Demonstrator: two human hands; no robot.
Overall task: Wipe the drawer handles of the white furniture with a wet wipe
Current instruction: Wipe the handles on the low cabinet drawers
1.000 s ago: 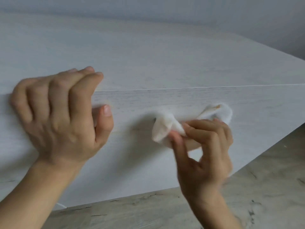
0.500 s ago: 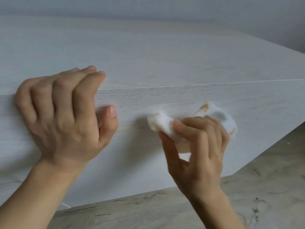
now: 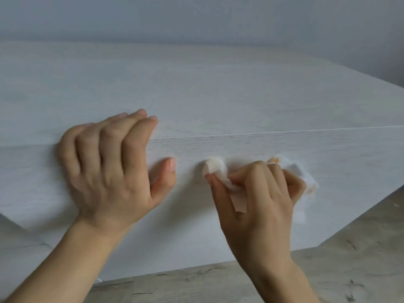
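Here, the wet wipe point(image 3: 215, 171) is a crumpled white wad, somewhat blurred; a rounded fold bulges at its left end and faint orange-brown stains show at its right end; it lies against the front of the white furniture point(image 3: 218, 95), just below the top edge, pinched between the thumb and curled fingers of the right hand point(image 3: 258, 204); whatever sits under it is hidden. Just to the left, the left hand point(image 3: 109, 171) hooks its bent fingers over that top edge, thumb pressed on the front. The furniture shows a pale wood grain; a grey, crack-marked floor point(image 3: 349, 259) lies near right; a plain grey wall point(image 3: 196, 16) stands at the far side.
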